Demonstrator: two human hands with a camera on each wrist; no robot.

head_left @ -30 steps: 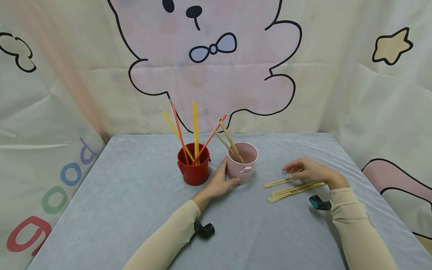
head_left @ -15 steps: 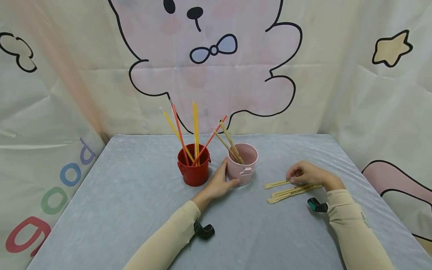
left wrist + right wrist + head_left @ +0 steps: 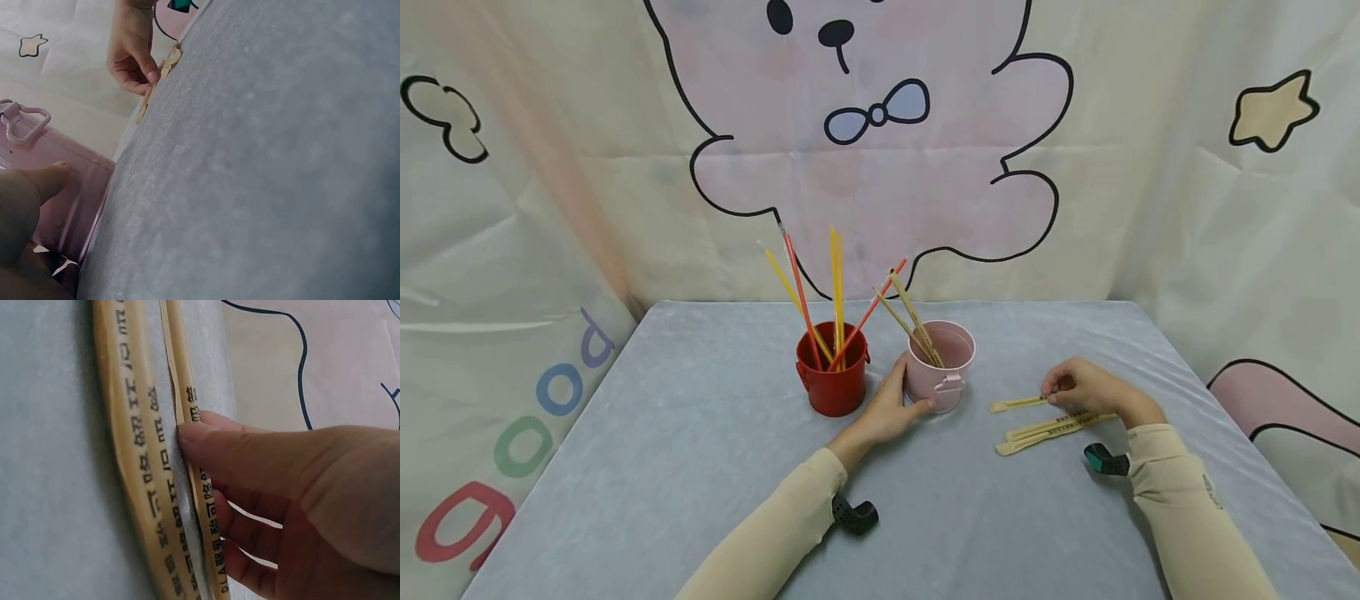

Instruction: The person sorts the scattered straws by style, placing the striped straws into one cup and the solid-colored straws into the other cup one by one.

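Observation:
My left hand (image 3: 886, 408) grips the side of a small pink bucket (image 3: 934, 385), its thumb across the front wall. Several paper-wrapped straws (image 3: 916, 315) lean inside that bucket. To the right, my right hand (image 3: 1092, 390) pinches one paper-wrapped straw (image 3: 181, 362) between thumb and fingers, low over the cloth. Printed characters run along its wrapper in the right wrist view. Just in front of it lie more wrapped straws (image 3: 1047, 432), side by side; their far ends are partly hidden by my hand.
A red bucket (image 3: 835, 395) stands left of the pink one, holding several red and yellow sticks (image 3: 838, 292). One red stick slants toward the pink bucket's straws. Grey-blue cloth (image 3: 947, 517) covers the table. A printed curtain (image 3: 1150, 167) hangs behind.
My right hand has come down onto the separate wrapped straw and closed its fingertips on it. The left hand keeps its grip on the pink bucket, which stays in place.

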